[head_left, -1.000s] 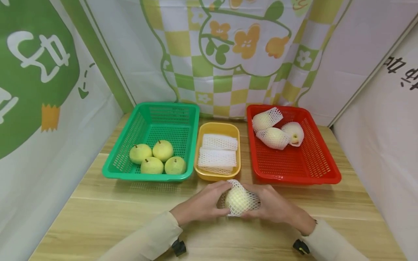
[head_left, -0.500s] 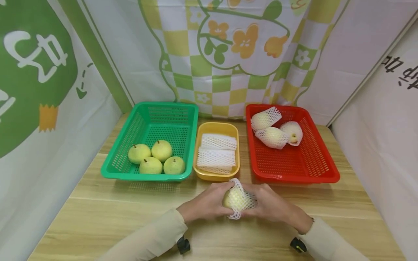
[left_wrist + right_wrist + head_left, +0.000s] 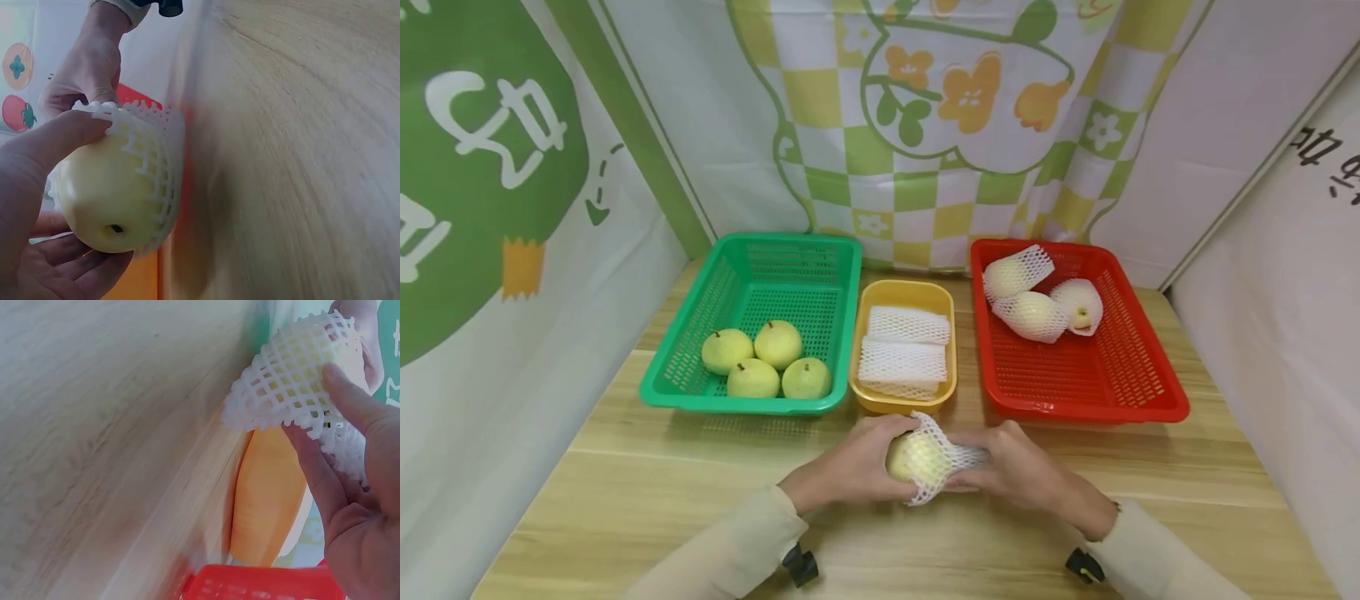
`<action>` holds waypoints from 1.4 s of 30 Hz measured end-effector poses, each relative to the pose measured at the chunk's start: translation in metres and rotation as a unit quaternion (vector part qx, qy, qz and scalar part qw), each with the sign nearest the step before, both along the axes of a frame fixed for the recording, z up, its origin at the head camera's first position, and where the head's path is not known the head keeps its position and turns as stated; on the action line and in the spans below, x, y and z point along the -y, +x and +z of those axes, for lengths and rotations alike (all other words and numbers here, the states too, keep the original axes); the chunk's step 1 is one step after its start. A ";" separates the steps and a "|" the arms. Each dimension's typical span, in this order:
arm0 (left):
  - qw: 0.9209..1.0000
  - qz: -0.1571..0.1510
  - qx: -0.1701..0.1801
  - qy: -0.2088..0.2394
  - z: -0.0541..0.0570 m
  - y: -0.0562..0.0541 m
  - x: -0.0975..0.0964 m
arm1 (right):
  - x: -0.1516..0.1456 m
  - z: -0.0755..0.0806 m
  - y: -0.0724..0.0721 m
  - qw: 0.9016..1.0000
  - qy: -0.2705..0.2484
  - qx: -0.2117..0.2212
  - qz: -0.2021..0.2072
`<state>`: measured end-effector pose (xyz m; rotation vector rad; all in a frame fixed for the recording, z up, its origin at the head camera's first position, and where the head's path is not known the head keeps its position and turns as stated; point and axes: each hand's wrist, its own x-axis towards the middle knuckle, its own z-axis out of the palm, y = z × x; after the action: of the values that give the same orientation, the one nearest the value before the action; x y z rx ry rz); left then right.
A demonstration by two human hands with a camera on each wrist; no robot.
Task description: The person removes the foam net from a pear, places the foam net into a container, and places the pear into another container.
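Held in my left hand (image 3: pixel 859 460) is a yellow-green pear (image 3: pixel 103 187), its bare end showing toward the palm. A white foam net sleeve (image 3: pixel 934 457) covers the pear's other end, its edge flaring out around the fruit. In the left wrist view, the thumb lies over the pear beside the net's edge and the fingers curl beneath. My right hand (image 3: pixel 1018 465) pinches the narrowed right end of the net. Close up in the right wrist view, thumb and fingers lie on either side of the mesh (image 3: pixel 281 387).
A green basket (image 3: pixel 748 405) with several bare pears (image 3: pixel 752 379) stands at the left. A yellow tub (image 3: pixel 953 350) of flat foam nets (image 3: pixel 902 358) stands behind the hands. The red basket (image 3: pixel 1086 410) at the right contains 3 net-covered pears (image 3: pixel 1033 317).
The net has shifted off the pear's left end, baring it. The pear and left hand have moved slightly left, and the net's right end now narrows in the right fingers.
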<state>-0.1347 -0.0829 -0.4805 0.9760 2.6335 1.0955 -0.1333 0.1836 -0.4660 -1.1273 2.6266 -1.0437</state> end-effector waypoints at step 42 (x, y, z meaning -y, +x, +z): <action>0.999 0.020 0.003 -0.043 0.004 0.000 0.042 | -0.013 0.123 -0.052 0.992 0.037 -0.102 -0.069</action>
<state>-0.1343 -0.1245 -0.4766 0.9059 2.6820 0.9821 -0.1856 0.1961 -0.3426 -1.1047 2.9123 -0.8874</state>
